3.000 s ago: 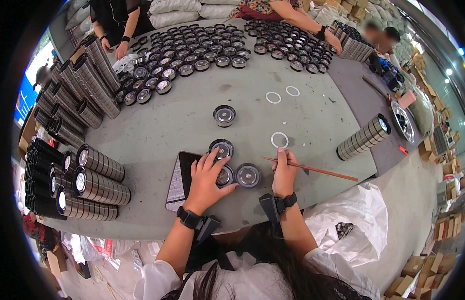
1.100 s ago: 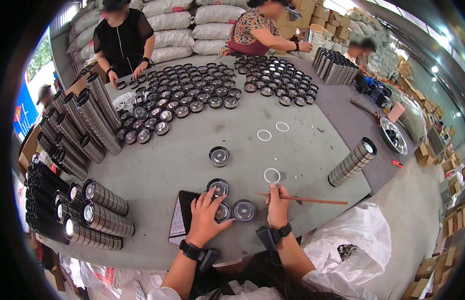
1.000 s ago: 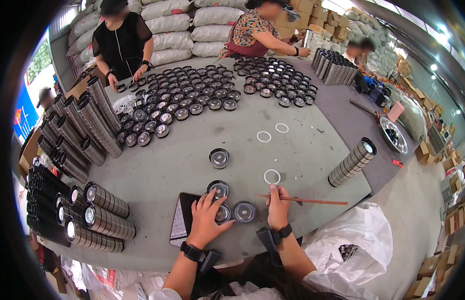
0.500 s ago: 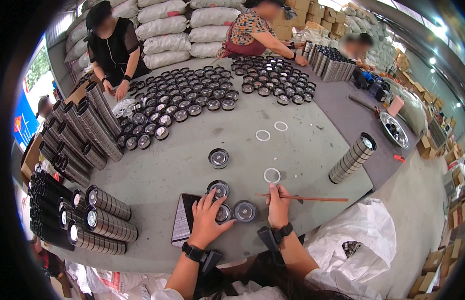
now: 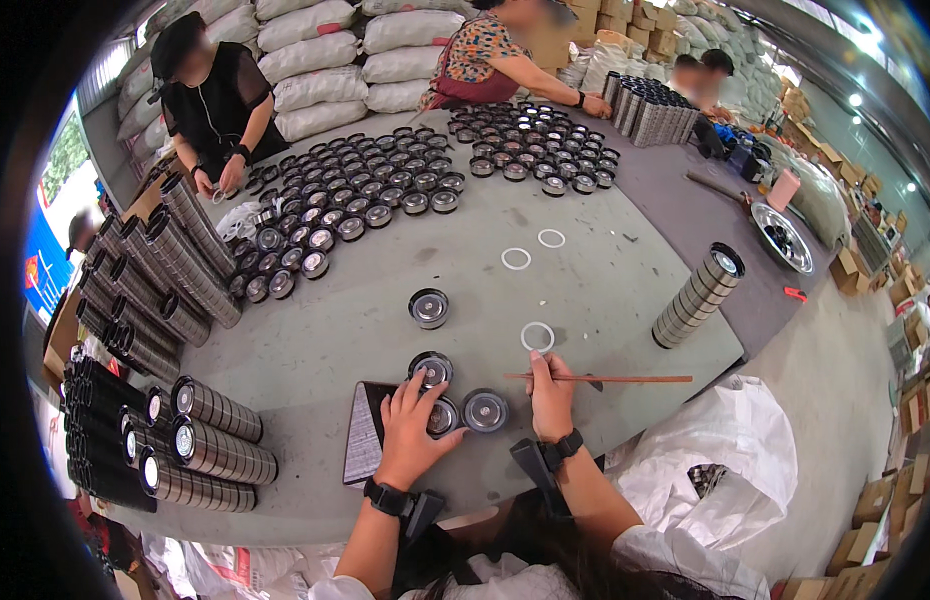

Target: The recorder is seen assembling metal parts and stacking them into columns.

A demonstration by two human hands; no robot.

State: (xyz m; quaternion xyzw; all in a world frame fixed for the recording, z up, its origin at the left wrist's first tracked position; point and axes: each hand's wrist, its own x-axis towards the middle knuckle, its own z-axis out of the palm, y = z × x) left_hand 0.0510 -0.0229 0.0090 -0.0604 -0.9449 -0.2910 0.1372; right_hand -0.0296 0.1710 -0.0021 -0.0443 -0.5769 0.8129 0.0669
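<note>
My left hand (image 5: 413, 428) curves around a black, round cap (image 5: 441, 416), thumb on its near edge and fingers along its far side. The fingertips reach a second cap (image 5: 432, 371) just beyond. Touching or nearly touching the held one, a third cap (image 5: 485, 410) lies to its right. My right hand (image 5: 552, 400) grips a thin reddish-brown stick (image 5: 635, 379) that points sideways. At that hand's fingertips is a white ring (image 5: 537, 337); whether they pinch it is hard to make out. Farther off sits a single cap (image 5: 428, 308).
A dark flat pad (image 5: 363, 440) lies left of my left hand. Two white rings (image 5: 516, 259) rest farther up the table. Stacked caps (image 5: 697, 296) stand at right; more stacks (image 5: 215, 450) lie left. Many loose caps (image 5: 375, 180) cover the far side, where co-workers (image 5: 210, 110) stand.
The view has shifted slightly. My right hand, with the stick, stays by the white ring, and my left hand stays around the cap. The co-worker at far left has moved their hands closer together.
</note>
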